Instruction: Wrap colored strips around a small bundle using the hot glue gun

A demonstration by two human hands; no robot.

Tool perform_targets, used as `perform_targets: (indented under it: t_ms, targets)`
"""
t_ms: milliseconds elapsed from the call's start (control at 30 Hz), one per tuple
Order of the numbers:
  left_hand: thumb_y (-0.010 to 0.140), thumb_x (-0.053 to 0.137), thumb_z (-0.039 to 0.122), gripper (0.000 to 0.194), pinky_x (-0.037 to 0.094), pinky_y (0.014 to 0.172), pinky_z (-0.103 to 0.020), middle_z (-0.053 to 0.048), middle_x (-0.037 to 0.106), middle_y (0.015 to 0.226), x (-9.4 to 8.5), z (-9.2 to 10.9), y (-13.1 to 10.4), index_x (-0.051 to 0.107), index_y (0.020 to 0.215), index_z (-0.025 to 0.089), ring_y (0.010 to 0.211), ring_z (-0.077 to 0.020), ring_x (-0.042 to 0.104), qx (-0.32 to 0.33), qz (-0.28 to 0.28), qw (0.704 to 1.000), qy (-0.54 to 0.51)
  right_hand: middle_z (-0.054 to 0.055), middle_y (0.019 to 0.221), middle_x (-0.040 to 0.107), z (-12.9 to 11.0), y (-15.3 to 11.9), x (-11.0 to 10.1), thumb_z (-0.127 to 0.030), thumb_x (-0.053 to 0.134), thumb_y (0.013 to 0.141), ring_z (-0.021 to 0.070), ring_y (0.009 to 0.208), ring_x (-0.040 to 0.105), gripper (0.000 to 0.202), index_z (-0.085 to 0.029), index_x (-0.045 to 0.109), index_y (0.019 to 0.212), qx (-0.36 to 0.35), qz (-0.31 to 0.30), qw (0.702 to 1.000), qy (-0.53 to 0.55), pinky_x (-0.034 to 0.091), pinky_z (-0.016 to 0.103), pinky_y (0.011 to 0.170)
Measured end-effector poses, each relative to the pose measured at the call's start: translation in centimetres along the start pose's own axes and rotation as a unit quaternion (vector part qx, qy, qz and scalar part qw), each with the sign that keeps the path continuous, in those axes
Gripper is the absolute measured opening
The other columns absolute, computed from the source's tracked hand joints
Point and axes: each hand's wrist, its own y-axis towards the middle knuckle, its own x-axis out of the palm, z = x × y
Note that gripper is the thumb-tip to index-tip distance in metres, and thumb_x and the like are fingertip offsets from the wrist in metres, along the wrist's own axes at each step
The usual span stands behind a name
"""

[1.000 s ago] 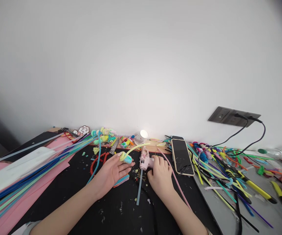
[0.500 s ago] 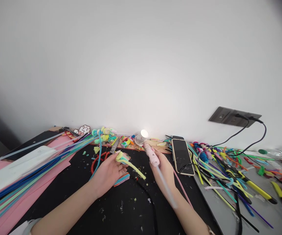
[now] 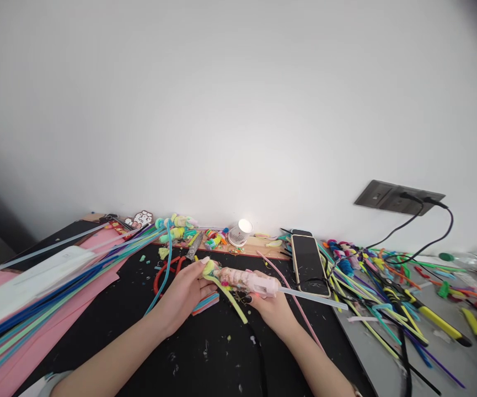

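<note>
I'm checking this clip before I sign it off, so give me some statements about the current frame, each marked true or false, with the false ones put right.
1. The right hand holds the pink glue gun. True.
2. The left hand is empty. False: it holds a yellow fuzzy piece.
3. The glue gun's front end points toward that piece. True.
4. Nothing sticks out of the gun's rear. False: a translucent glue stick does.
5. Two plugs sit in the wall outlet. True.
6. The pale-rimmed phone lies to the left of the white cup. False: it lies to the right.
</note>
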Motion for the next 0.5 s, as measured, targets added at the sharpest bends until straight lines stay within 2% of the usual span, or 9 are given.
perform_targets:
  t_ms: [100, 233, 500]
  targets:
    - [0.085, 0.063, 0.041, 0.020, 0.052, 0.092, -0.037, -0.005, 0.074, 0.093, 0.26, 0.15, -0.17, 0.061, 0.086, 0.020, 0.095, -0.0241, 0.070, 0.004, -0.015, 1.000, 0.007, 0.004, 0.073, 0.069, -0.03, -0.03, 0.05, -0.045, 0.071, 0.075, 0.0235, 0.076, 0.067, 0.024, -0.022, 0.064, 0.070, -0.003, -0.002, 1.000, 0.021, 0.056, 0.033, 0.072]
    - [0.088, 0.061, 0.040, 0.020, 0.051, 0.093, -0.035, -0.005, 0.074, 0.092, 0.45, 0.22, -0.22, 0.062, 0.086, 0.020, 0.096, -0.0233, 0.070, 0.002, -0.025, 1.000, -0.004, 0.003, 0.074, 0.070, 0.13, -0.21, 0.10, -0.045, 0.071, 0.075, 0.0246, 0.082, 0.068, 0.024, -0.023, 0.063, 0.070, 0.001, 0.001, 1.000, 0.026, 0.056, 0.033, 0.074]
    - [0.092, 0.057, 0.036, 0.018, 0.052, 0.091, -0.032, -0.004, 0.074, 0.091, 0.39, 0.20, -0.18, 0.063, 0.087, 0.020, 0.093, -0.0206, 0.070, -0.006, -0.026, 0.999, -0.024, 0.002, 0.072, 0.069, 0.22, -0.38, 0.17, -0.042, 0.072, 0.075, 0.0234, 0.078, 0.067, 0.021, -0.024, 0.062, 0.070, 0.002, 0.019, 1.000, 0.003, 0.056, 0.033, 0.072]
